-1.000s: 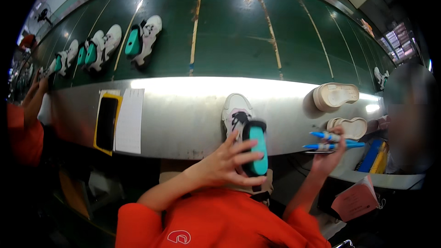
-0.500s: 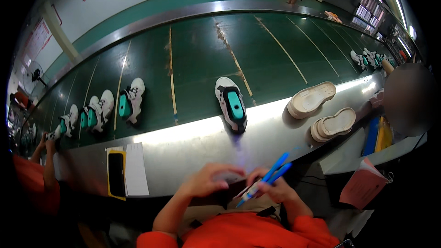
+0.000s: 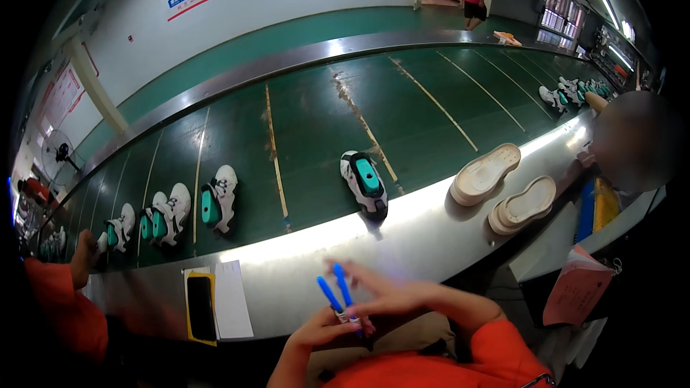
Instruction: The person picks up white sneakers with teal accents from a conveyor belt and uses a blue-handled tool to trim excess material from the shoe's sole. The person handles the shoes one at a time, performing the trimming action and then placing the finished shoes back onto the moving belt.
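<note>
Two blue pens (image 3: 343,289) stand up from my left hand (image 3: 322,328), whose fingers are closed round their lower parts. My right hand (image 3: 388,293) reaches across beside the pens with its fingers stretched out, slightly blurred; its thumb is close to the pens, and I cannot tell whether it touches them. Ahead of both hands, a white and black sneaker (image 3: 365,185) with a teal last inside it rests partly on the green conveyor belt (image 3: 316,129) and partly on the metal ledge (image 3: 302,248).
Cream soles (image 3: 485,176) lie on the ledge to the right, more soles (image 3: 525,206) beside them. A black phone (image 3: 202,309) and white paper (image 3: 233,302) lie at left. Several sneakers (image 3: 219,197) stand along the belt. Co-workers sit on both sides; a pink booklet (image 3: 577,287) hangs at right.
The blue pens have passed from my right hand to my left. My right hand has moved forward and left, its fingers now stretched out. The view has tilted up somewhat.
</note>
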### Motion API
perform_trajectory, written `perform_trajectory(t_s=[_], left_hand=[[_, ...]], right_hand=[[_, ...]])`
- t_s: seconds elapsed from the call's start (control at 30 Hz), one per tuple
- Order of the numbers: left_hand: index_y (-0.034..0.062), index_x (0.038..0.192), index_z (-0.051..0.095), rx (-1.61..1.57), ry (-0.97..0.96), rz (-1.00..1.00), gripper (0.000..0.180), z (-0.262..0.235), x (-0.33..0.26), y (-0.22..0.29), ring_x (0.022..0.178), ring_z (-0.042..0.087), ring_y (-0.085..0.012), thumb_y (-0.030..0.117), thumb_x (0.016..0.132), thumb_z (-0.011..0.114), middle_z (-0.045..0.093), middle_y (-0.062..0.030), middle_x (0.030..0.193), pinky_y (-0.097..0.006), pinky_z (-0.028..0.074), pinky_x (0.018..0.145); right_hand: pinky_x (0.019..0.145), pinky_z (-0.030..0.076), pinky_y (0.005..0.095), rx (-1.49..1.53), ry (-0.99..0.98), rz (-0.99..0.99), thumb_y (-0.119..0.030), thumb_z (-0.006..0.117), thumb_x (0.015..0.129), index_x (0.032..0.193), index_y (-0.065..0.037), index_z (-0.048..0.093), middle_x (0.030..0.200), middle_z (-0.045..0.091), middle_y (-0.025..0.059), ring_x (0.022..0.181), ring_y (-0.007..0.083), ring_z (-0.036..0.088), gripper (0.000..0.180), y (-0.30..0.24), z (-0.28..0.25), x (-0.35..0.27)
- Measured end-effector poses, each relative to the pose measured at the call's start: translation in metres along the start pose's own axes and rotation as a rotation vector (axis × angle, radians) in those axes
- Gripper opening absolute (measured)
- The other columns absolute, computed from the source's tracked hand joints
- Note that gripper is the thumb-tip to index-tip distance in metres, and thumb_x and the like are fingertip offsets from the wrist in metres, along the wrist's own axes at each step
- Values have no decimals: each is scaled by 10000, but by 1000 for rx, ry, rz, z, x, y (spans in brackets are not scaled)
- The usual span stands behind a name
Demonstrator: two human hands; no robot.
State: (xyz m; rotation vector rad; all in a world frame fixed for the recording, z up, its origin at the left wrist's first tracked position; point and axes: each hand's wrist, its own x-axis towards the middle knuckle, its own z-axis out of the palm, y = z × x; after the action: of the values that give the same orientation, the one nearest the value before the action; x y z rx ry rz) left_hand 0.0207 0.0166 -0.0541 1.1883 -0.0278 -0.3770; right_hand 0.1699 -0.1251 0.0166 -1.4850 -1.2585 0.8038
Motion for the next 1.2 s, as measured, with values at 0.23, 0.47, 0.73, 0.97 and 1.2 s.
perform_trajectory(t_s=[0.23, 0.47, 0.73, 0.97, 1.2], left_hand=[[-1, 972, 529, -337, 328, 234, 229, -38, 6, -30, 847, 601, -263, 212, 897, 489, 604, -113, 867, -410, 460, 828], [10, 970, 524, -444, 458, 183, 223, -49, 21, -20, 840, 597, -261, 214, 906, 464, 593, -108, 850, -401, 460, 826], [-4, 991, 520, -441, 461, 133, 235, -54, 21, -23, 885, 587, -257, 209, 910, 461, 593, -119, 882, -376, 445, 852], [-2, 1025, 516, -357, 428, 113, 248, -54, 24, -21, 940, 576, -249, 212, 914, 458, 600, -124, 912, -369, 434, 875], [5, 1008, 517, -377, 390, 115, 228, -49, 32, -17, 959, 570, -249, 203, 917, 449, 599, -118, 907, -373, 429, 889]], right_hand=[[855, 428, 411, -903, 647, 476, -271, 690, 682, 1388, -87, 153, 1123, 468, 228, 991, 354, 523, 906, 47, -90, 111], [669, 500, 414, -1026, 684, 470, -147, 598, 709, 1351, -140, 266, 947, 520, 243, 769, 363, 595, 723, 96, -109, 136], [649, 495, 447, -1090, 927, 541, -222, 566, 744, 1307, -208, 291, 900, 533, 219, 759, 380, 596, 627, 150, -229, 114], [792, 472, 426, -997, 902, 695, -119, 678, 613, 1264, -261, 297, 981, 552, 191, 918, 396, 561, 768, 171, -338, 43], [959, 266, 577, -1433, 993, 544, -305, 767, 608, 1397, -214, 113, 1378, 227, 159, 1263, 349, 232, 1029, 130, -300, 49]])
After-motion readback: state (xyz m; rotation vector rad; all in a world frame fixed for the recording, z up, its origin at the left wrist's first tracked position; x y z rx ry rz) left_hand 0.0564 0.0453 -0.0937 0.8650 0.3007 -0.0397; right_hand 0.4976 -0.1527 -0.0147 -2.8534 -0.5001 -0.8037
